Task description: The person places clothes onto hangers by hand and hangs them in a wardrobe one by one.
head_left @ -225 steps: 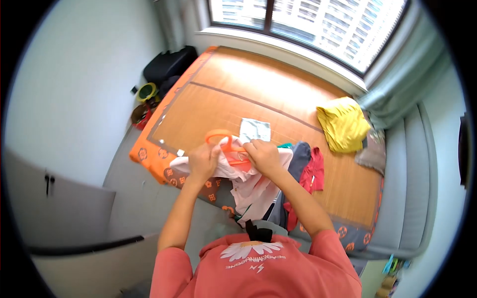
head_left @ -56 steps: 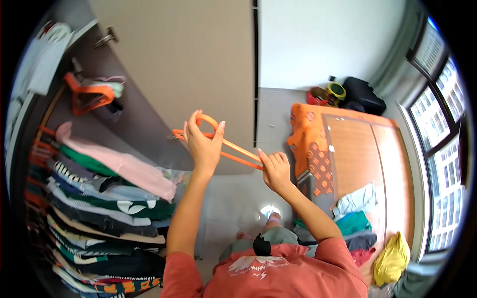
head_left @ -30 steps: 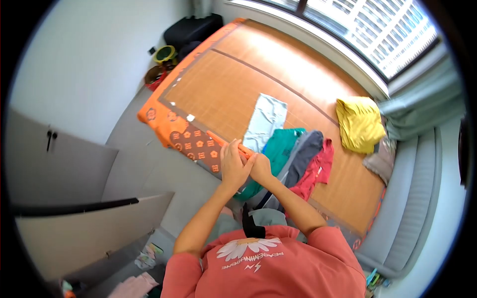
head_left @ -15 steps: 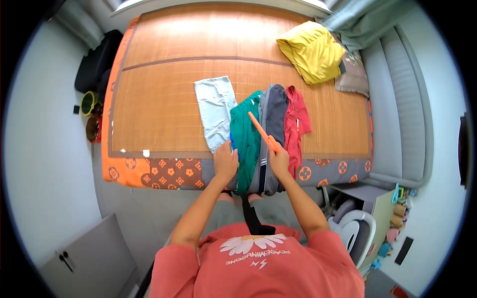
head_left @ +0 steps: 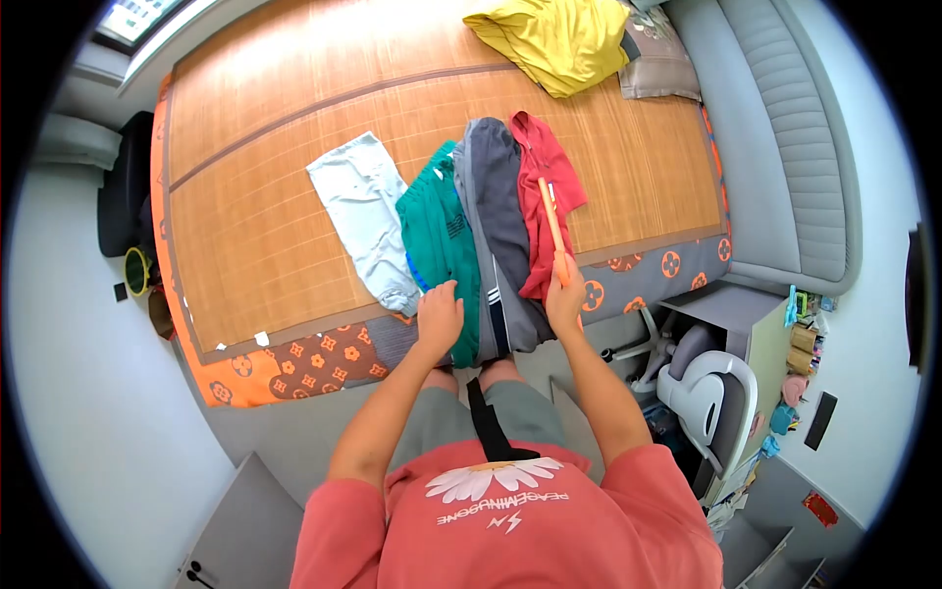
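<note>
My right hand (head_left: 565, 297) is closed round an orange hanger (head_left: 551, 221), seen nearly edge-on over the red garment (head_left: 542, 167). My left hand (head_left: 440, 316) rests at the near left edge of the green garment (head_left: 442, 240), its fingers bent against the cloth; whether it grips any fabric is hard to tell. A pale blue garment (head_left: 361, 211) lies just left of the green one. Between the green and red garments are dark grey trousers (head_left: 496, 187) with a striped side, hanging over the bed's near edge.
The bed (head_left: 255, 196) has a bamboo mat and an orange patterned border. A yellow cloth (head_left: 559, 39) and a pillow (head_left: 659, 59) lie at its far right. A grey-white chair (head_left: 702, 398) and a desk (head_left: 726, 304) stand at the right; a cabinet door (head_left: 245, 530) is at lower left.
The view has turned from the wardrobe back to the bed. The pink garment seen on the hanger earlier is gone from it. My hands have parted, the hanger staying in my right hand.
</note>
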Motion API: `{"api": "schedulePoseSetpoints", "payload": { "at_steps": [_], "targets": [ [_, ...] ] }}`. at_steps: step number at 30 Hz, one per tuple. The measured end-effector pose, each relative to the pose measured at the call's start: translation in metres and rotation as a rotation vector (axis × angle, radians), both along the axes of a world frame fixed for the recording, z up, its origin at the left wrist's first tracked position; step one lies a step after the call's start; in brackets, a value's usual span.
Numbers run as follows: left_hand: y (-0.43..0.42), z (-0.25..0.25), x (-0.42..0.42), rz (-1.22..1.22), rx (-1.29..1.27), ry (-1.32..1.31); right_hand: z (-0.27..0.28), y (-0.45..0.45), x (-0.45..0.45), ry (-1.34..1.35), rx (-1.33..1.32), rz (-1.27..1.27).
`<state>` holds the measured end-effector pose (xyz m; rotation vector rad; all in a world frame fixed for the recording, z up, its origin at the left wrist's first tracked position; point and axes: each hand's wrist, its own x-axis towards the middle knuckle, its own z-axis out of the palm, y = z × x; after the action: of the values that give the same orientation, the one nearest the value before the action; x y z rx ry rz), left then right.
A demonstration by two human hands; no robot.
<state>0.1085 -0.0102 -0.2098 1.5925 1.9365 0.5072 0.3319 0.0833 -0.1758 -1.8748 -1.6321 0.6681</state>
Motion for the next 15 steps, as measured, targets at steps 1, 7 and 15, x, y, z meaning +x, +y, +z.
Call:
{"api": "schedulePoseSetpoints", "payload": {
  "at_steps": [1, 7, 15],
  "targets": [
    [0.006, 0.000, 0.008, -0.007, -0.009, -0.004, -0.003, 0.008, 0.011, -0.010, -0.010, -0.004],
    [0.053, -0.025, 0.065, -0.068, -0.064, -0.020, -0.065, 0.042, 0.072, -0.044, 0.002, -0.027],
    [0.129, -0.086, 0.163, -0.005, -0.277, 0.022, -0.138, 0.082, 0.112, -0.103, -0.099, 0.103]
  ]
}}
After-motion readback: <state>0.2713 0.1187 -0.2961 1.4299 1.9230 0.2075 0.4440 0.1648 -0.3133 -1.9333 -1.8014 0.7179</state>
